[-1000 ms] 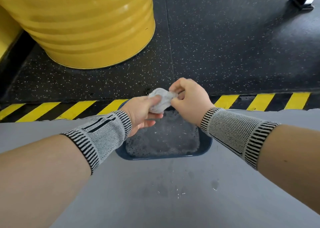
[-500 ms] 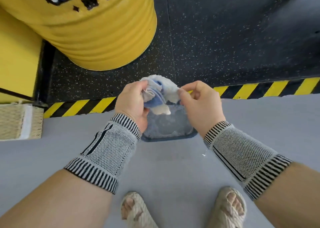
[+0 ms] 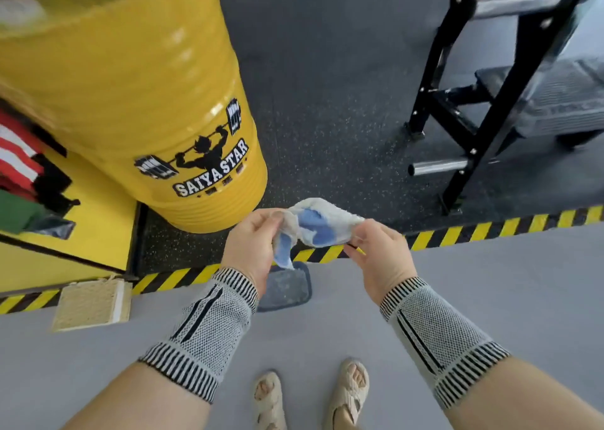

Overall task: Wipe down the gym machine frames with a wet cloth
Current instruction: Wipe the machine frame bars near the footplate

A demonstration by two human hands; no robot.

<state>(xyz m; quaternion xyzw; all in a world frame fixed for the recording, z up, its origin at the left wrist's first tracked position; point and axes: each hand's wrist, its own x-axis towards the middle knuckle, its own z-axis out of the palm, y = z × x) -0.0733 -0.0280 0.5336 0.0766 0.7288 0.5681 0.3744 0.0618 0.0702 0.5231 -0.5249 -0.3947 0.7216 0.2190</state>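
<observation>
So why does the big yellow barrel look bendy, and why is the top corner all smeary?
Head view: the wide-angle lens curves the yellow barrel and the black machine frame; the top-left corner is smeared, probably motion blur; shiny spots on the barrel are glare; the cloth between both hands stays fairly sharp.

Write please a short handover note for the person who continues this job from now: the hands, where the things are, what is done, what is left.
Left hand: grips one end of the cloth.
Right hand: pinches the other end; the cloth is spread between both hands, above the floor.
Basin: on the grey floor in front of the feet, just below the hands, with foamy water inside.
Black machine frame: stands ahead to the right, on the dark speckled floor beyond the striped tape; nothing touches it.
Done: the cloth is out of the basin and being opened.
Left: carry the cloth to the frame and wipe it; no wiping is visible yet.
</observation>
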